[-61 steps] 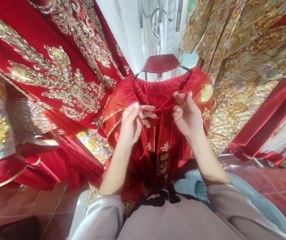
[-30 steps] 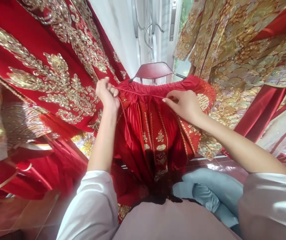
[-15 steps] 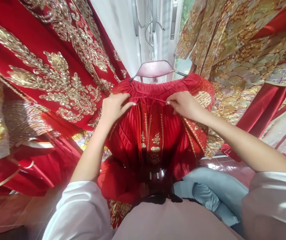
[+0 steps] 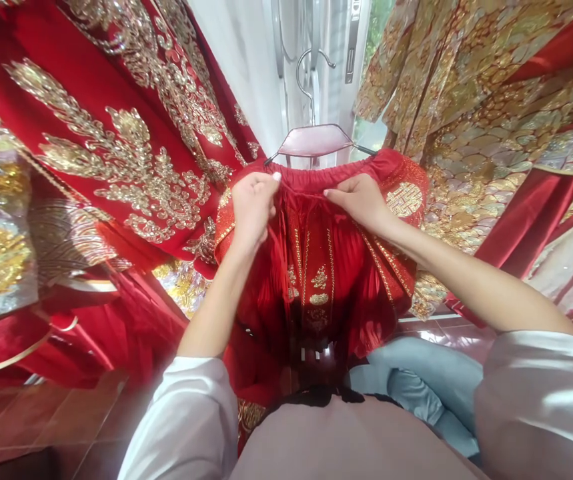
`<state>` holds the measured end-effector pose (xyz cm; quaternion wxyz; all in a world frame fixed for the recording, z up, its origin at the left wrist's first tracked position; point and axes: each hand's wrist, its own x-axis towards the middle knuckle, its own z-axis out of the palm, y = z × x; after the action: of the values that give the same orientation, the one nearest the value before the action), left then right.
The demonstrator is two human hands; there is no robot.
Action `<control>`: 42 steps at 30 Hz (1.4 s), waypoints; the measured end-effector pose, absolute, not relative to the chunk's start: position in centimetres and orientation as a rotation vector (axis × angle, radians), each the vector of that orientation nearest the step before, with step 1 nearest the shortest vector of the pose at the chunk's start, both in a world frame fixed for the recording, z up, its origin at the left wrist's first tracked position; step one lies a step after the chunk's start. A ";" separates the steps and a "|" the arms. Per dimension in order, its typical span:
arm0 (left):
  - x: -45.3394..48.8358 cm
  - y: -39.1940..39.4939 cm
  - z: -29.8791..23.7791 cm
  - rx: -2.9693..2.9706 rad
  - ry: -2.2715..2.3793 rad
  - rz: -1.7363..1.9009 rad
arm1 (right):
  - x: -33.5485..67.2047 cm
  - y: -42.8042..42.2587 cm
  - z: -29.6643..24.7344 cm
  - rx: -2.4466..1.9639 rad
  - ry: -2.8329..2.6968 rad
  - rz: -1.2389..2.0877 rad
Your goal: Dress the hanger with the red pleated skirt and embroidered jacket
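A red skirt [image 4: 339, 267] with pleats, gold embroidery and a gathered waistband hangs in front of me on a hanger [image 4: 315, 141] with a metal hook. At the left of its waistband, my left hand [image 4: 253, 207] is closed with the thumb on top, pinching a thin red tie string [image 4: 285, 267] whose loose ends dangle down the front. My right hand [image 4: 363, 203] is closed too, its thumb and fingers pinching the string at the waist, right of the middle. The fingertips partly hide the string between the hands.
Left hangs a red garment [image 4: 131, 153] with gold beadwork. On the right is a gold scale-patterned garment [image 4: 481, 133] with red cloth strips [image 4: 521, 213]. A white door frame [image 4: 353, 47] stands behind the hanger. Tiled floor [image 4: 66, 420] shows at lower left.
My left hand has moved right and up along the waistband and turned, its fingers now curled closed. My right hand has shifted slightly left. The view has swung a little left.
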<state>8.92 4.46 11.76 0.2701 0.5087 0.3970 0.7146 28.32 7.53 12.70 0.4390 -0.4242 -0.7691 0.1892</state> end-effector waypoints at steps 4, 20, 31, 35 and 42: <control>5.8 5.8 11.5 1.256 1.013 2.015 | 29.7 8.5 13.5 -1.075 -1.937 0.450; 5.2 2.8 12.4 2.185 2.025 1.851 | 30.7 8.3 14.3 -0.695 -2.302 1.324; 12.3 6.3 12.2 1.943 1.222 1.820 | 27.0 10.8 11.0 -0.574 -1.948 0.539; 12.1 6.2 12.0 1.961 1.272 1.720 | 26.8 11.0 10.2 -0.552 -2.047 0.149; 11.6 6.3 11.1 2.041 1.320 1.721 | 26.9 11.7 9.8 -0.493 -2.150 -0.073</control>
<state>11.60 6.32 11.12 0.0815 0.6831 0.4418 0.5758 26.90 11.74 9.85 0.4506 -0.1993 -0.8697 -0.0294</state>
